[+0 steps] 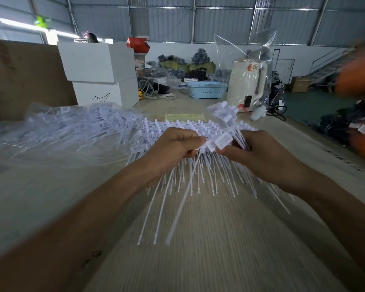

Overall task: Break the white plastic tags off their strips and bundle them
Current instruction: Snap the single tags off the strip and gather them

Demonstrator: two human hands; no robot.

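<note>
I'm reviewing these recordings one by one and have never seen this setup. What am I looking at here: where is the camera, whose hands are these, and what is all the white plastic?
There is no machine: a person works bare-handed, and the single picture comes from a camera worn on their head, looking forward and down. The left hand grips a strip of white plastic tags, thin tails hanging toward the wooden table. The right hand pinches one tag head and holds a bundle of tags sticking up. A clear bag of more tags lies on the left. Farther back stand a blue basket and white boxes.
</note>
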